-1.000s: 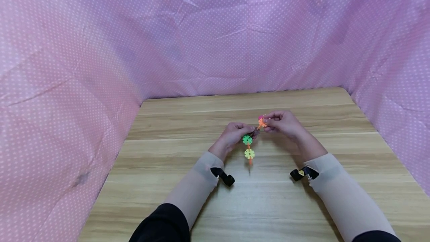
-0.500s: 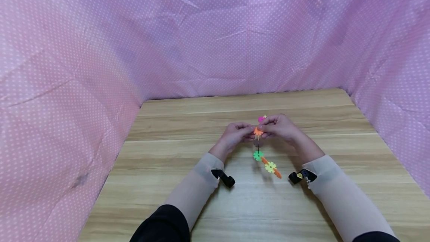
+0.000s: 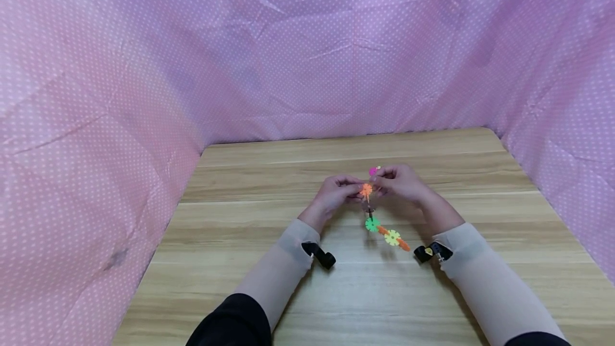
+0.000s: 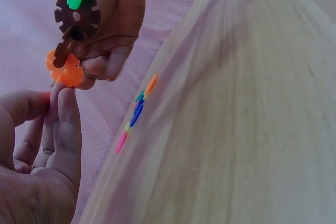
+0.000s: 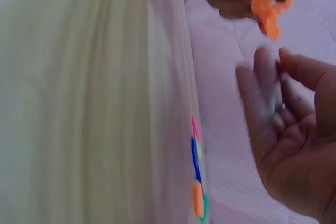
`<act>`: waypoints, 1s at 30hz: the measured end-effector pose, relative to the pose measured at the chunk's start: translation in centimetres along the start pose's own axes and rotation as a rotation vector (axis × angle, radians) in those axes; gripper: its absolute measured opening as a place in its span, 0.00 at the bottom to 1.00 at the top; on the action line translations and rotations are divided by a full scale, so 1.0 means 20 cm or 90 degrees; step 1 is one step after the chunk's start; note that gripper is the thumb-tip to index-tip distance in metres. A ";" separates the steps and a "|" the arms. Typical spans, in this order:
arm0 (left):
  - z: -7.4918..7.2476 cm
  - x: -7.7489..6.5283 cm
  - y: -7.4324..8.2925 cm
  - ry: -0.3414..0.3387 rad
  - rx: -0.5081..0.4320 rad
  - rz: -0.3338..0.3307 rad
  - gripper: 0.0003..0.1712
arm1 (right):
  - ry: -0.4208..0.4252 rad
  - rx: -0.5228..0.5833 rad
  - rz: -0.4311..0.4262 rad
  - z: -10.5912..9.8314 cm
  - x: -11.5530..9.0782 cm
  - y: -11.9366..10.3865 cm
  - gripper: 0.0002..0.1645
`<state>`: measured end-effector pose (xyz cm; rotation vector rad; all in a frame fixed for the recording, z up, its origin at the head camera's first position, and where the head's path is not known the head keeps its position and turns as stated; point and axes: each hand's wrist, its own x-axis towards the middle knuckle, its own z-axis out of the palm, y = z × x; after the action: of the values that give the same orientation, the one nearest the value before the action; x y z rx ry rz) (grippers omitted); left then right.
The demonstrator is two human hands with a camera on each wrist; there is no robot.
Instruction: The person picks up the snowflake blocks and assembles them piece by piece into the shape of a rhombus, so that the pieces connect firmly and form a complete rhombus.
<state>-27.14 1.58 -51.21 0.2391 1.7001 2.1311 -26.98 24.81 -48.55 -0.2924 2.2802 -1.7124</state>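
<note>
My left hand (image 3: 338, 192) pinches an orange snowflake disc (image 3: 366, 190) at the upper end of a linked chain. Below it hang a brown disc (image 4: 77, 16), a green disc (image 3: 372, 224), an orange piece, a yellow disc (image 3: 392, 237) and another orange piece (image 3: 404, 246), slanting toward the lower right. In the left wrist view, thumb and fingertips press the edge of the orange disc. My right hand (image 3: 401, 181) is close beside it, thumb and fingertips near each other. Nothing shows between them in the right wrist view, where the orange disc (image 5: 268, 9) is apart from that hand.
Several colored discs lie near the table's far edge, with a pink one (image 3: 373, 171) beyond my right hand and a blue one (image 4: 136, 113) beside it. The wooden table (image 3: 269, 175) is bordered by pink dotted cloth (image 3: 288, 68).
The orange disc has gone from my right hand down to my left fingers. The chain's lower end has swung right. My right hand has lowered slightly and let go.
</note>
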 end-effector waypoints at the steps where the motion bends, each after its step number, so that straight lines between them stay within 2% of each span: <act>1: 0.00 0.00 0.00 0.003 0.000 0.003 0.09 | 0.022 -0.046 -0.006 -0.02 0.00 0.00 0.15; 4: -0.01 0.00 0.01 0.004 -0.001 0.001 0.09 | 0.100 -0.192 0.004 -0.08 -0.01 0.01 0.13; 6: -0.02 0.00 0.01 0.003 0.001 -0.005 0.09 | 0.129 -0.279 0.015 -0.12 -0.02 0.01 0.12; 10: -0.03 0.00 0.02 0.006 0.002 -0.013 0.09 | 0.134 -0.377 0.055 -0.20 -0.05 0.01 0.16; 13: -0.03 0.00 0.03 0.008 -0.005 -0.008 0.10 | 0.119 -0.410 0.082 -0.23 -0.07 0.02 0.19; 18: -0.04 0.00 0.03 0.008 -0.019 -0.001 0.09 | 0.097 -0.423 0.110 -0.25 -0.07 0.04 0.20; 25: -0.05 0.00 0.03 0.011 -0.022 -0.006 0.09 | 0.067 -0.446 0.103 -0.26 -0.05 0.08 0.19; 30: -0.05 0.00 0.04 0.008 -0.021 -0.008 0.09 | 0.092 -0.460 0.092 -0.26 -0.05 0.08 0.22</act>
<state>-27.72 0.63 -50.66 0.2061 1.6681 2.1537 -27.85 30.28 -48.71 -0.1343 2.8710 -0.8077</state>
